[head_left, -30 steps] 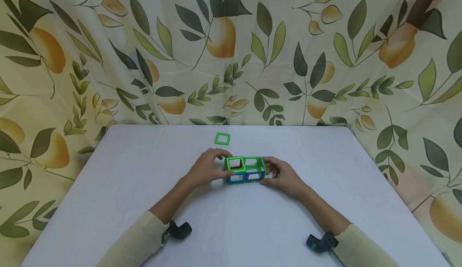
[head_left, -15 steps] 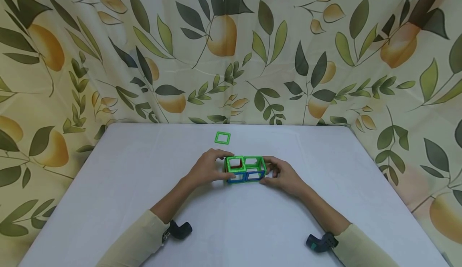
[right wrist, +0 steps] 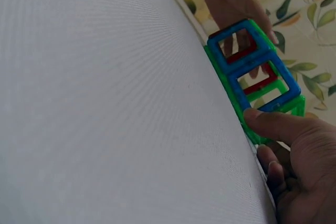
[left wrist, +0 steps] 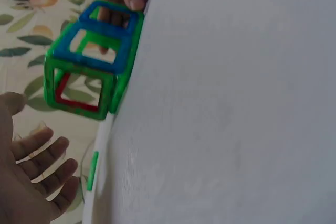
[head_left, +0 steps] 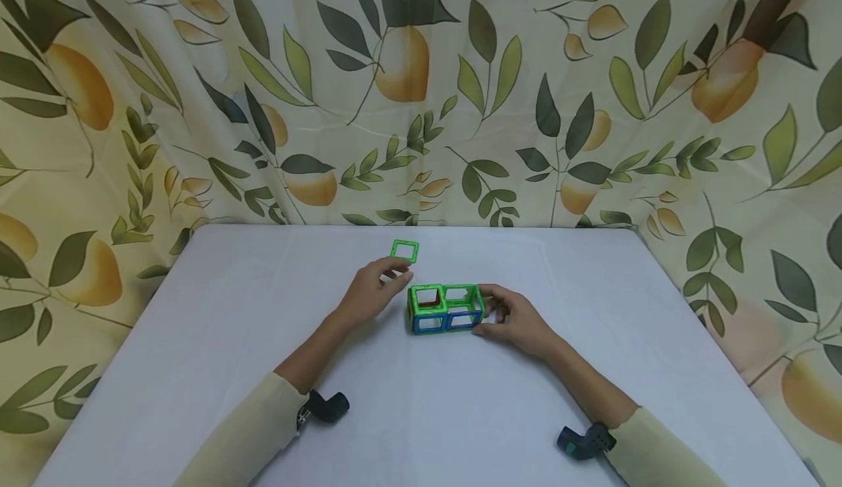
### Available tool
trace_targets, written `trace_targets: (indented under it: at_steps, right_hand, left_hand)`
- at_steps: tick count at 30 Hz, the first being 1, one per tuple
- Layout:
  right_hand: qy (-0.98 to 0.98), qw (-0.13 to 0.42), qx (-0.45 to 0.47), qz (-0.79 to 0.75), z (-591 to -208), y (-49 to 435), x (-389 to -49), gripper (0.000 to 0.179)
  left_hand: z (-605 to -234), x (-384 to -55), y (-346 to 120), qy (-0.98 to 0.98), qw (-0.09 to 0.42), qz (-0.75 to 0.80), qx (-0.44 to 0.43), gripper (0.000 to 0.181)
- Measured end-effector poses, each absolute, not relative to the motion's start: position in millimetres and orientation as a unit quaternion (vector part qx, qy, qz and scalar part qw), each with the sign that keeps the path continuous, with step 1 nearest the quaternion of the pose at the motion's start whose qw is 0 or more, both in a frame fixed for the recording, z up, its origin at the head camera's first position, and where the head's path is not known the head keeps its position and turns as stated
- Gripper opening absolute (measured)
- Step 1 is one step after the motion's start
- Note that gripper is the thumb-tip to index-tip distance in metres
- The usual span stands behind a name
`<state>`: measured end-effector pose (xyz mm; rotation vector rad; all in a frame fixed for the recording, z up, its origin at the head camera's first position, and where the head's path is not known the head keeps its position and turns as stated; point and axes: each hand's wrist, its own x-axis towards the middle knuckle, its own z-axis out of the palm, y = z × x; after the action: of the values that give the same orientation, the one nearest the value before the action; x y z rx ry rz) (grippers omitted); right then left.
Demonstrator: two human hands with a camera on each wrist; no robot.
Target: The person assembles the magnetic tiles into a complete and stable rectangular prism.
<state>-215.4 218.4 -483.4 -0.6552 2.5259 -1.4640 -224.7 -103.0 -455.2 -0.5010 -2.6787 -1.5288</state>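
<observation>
A two-cell box of magnetic tiles (head_left: 446, 322) stands on the table, with blue frames on the near side, green ones on top and at the end, and some red inside. My right hand (head_left: 522, 322) grips its right end, thumb at the near side, as the right wrist view also shows. Apart from the box, my left hand (head_left: 371, 293) hovers at its upper left with fingers spread loosely and nothing between them. Just beyond its fingertips lies a loose green square magnetic tile (head_left: 415, 251). In the left wrist view that tile (left wrist: 92, 171) appears edge-on.
The table has a white cloth (head_left: 421, 414). A curtain printed with fruit and leaves (head_left: 421, 136) hangs behind its far edge. Dark wrist-worn cameras sit on the left wrist (head_left: 327, 406) and the right wrist (head_left: 585, 442).
My left hand has let go of the box's left end and moved up and slightly left, close to the loose green tile. The right hand and the box have stayed put.
</observation>
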Motion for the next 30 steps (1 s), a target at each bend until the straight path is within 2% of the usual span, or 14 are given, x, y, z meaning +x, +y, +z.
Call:
trace_targets:
  at_steps: [8,18,30]
  right_hand:
    - [0.843,0.076,-0.215,-0.487,-482,218,-215,0.070]
    - [0.838,0.074,-0.218,-0.495,-482,219,-214,0.069]
    - [0.837,0.076,-0.212,-0.498,-481,217,-212,0.070]
  left_hand:
    - [-468,-245,-113,-0.886,0.046,-0.445,-0.123,0.046]
    - [-474,-264,-115,-0.887,0.054,-0.448,-0.097,0.056]
    - [-477,-288,-111,-0.909,0.023,-0.407,-0.086,0.072]
